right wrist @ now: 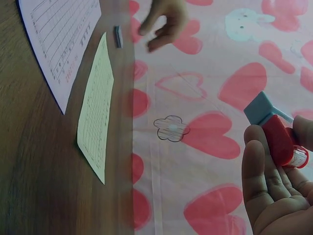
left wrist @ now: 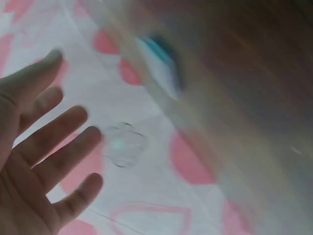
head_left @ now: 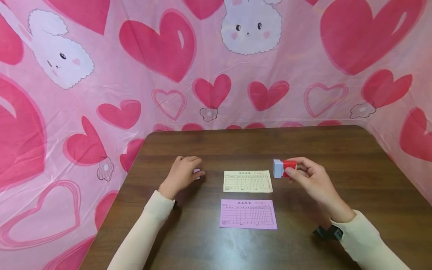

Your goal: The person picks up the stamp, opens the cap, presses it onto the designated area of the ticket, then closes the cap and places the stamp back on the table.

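Note:
My right hand (head_left: 314, 180) pinches a red stamp (head_left: 289, 167) with a pale blue-grey cap between thumb and fingers, raised to the right of the yellow form. In the right wrist view the red stamp (right wrist: 279, 139) tilts, its cap toward the upper left. My left hand (head_left: 182, 174) hovers over the table's left side, its fingers loosely bent and holding nothing. Partly hidden behind them is a small flat pale block (head_left: 197, 174); the left wrist view shows this block (left wrist: 160, 68), blurred, apart from the spread fingers.
A yellow printed form (head_left: 248, 182) lies mid-table, with a purple printed form (head_left: 248, 214) nearer me. The brown wooden table (head_left: 189, 243) ends at a pink heart-patterned cloth (head_left: 182, 101) behind and at the left. A black strap device (head_left: 329, 233) is on my right wrist.

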A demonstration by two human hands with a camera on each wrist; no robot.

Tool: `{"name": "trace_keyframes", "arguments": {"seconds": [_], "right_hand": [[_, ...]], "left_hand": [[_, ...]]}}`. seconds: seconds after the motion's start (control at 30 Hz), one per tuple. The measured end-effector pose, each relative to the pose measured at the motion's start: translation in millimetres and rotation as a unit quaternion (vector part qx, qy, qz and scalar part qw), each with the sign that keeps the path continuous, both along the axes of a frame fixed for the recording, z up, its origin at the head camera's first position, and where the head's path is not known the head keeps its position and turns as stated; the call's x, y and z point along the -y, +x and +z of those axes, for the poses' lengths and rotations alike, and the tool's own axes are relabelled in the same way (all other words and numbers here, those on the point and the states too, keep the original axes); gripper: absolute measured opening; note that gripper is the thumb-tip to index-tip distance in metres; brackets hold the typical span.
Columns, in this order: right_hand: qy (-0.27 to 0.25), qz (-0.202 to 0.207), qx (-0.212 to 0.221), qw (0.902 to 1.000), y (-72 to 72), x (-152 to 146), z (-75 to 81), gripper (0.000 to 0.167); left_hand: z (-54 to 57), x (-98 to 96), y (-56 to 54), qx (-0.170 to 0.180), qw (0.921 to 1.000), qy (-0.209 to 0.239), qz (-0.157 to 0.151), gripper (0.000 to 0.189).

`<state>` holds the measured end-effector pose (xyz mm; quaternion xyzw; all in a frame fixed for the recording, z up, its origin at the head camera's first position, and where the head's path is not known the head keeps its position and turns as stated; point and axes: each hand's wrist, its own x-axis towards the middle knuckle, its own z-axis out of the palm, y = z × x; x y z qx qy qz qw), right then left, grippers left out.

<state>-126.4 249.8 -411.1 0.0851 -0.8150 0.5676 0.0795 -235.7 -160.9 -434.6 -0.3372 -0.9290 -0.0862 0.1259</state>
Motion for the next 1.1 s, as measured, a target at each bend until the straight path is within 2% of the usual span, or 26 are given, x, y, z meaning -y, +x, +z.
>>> {"name": "trace_keyframes", "arguments": {"seconds": [0.13, 0.23, 0.3, 0.4, 0.53, 0.7, 0.9, 1.1], "right_hand": [[0.015, -0.004, -0.005, 0.9999, 3.1, 0, -0.9, 0.032], [0.031, -0.009, -0.008, 0.9994, 5.0, 0, -2.2, 0.033], [0.042, -0.012, -0.016, 0.9989, 5.5, 0, -3.7, 0.032], [0.052, -0.011, -0.026, 0.9982, 6.2, 1, -6.2, 0.031], [0.061, -0.002, -0.035, 0.9975, 6.5, 4, -9.2, 0.031], [0.080, 0.003, -0.035, 0.9962, 7.5, 6, -11.5, 0.030], [0.106, 0.014, -0.040, 0.9935, 9.3, 8, -12.9, 0.031], [0.132, 0.043, -0.051, 0.9889, 11.0, 10, -18.9, 0.033]], "left_hand": [[10.6, -16.5, 20.9, -0.066, 0.9956, 0.020, -0.062, 0.033], [14.9, -29.6, 39.7, -0.082, 0.9886, 0.000, -0.127, 0.035], [16.0, -39.3, 51.9, -0.072, 0.9830, -0.024, -0.167, 0.036], [15.3, -52.8, 68.4, -0.033, 0.9772, -0.074, -0.196, 0.040], [9.2, -63.9, 83.9, 0.017, 0.9684, -0.130, -0.212, 0.042], [-3.1, -68.4, 91.1, 0.051, 0.9601, -0.159, -0.225, 0.045], [-11.9, -70.6, 93.8, 0.101, 0.9580, -0.167, -0.210, 0.049], [-16.1, -71.2, 92.8, 0.102, 0.9609, -0.157, -0.204, 0.050]]}}
